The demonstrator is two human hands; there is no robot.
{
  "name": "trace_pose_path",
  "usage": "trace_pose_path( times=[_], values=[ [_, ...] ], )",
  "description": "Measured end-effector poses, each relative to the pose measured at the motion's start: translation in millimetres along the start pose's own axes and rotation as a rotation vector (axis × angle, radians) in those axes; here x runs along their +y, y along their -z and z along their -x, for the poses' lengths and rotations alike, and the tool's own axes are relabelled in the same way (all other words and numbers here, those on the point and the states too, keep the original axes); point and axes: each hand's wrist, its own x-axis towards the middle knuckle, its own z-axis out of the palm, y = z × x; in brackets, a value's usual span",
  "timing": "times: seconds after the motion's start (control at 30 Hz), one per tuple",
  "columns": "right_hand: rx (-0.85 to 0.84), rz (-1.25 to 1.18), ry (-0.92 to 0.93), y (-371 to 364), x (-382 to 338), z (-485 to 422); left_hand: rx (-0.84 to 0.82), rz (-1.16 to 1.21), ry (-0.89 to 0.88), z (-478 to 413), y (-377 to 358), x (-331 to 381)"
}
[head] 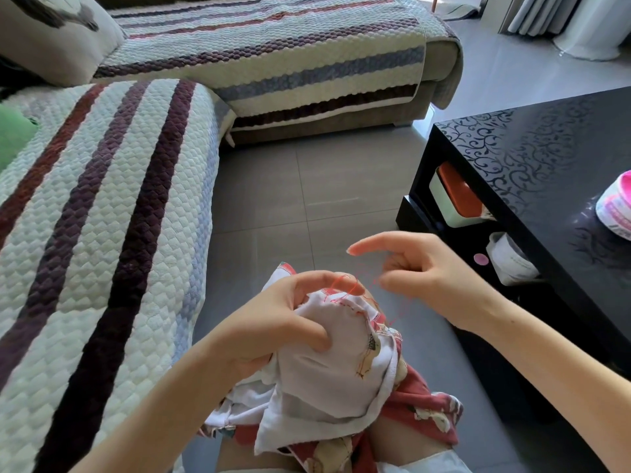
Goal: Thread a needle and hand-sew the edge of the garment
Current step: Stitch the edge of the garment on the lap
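Left hand (283, 322) grips the bunched white cotton garment (327, 367) over the lap, forefinger curled at its red-stitched edge (355, 307), which runs down and rightward. Right hand (420, 271) hovers just right of that edge, forefinger straight, other fingers curled where the thin red thread (345, 285) leads; whether they pinch it I cannot tell. The needle is not discernible.
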Motion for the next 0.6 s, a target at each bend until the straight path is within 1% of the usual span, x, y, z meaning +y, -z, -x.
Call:
trace_pose_path(
  times=[0.1, 0.17, 0.23, 0.3, 0.37, 0.43, 0.5, 0.6],
  values=[
    [-0.11, -0.112, -0.112, -6, 1, -9, -0.018, -0.034, -0.012, 0, -1, 3],
    [-0.107, -0.216, -0.118, -3, 1, -13, -0.018, -0.059, -0.017, 2, -2, 4],
    [-0.085, -0.167, -0.064, 3, -5, -13, -0.028, -0.052, -0.018, 3, -1, 4],
    [-0.127, -0.037, -0.02, 5, -11, -12, -0.042, -0.022, -0.023, 4, 0, 4],
    [-0.211, 0.001, -0.054, 3, -12, -12, -0.032, -0.027, -0.035, 3, 1, 4],
    [-0.258, 0.008, -0.105, 0, -11, -12, -0.016, -0.03, -0.044, 3, 1, 5],
    [-0.249, 0.01, -0.123, 0, -8, -13, -0.018, -0.018, -0.056, 3, 0, 5],
    [-0.177, -0.031, -0.109, 2, -7, -12, -0.009, -0.009, -0.056, 4, -2, 5]
  ],
)
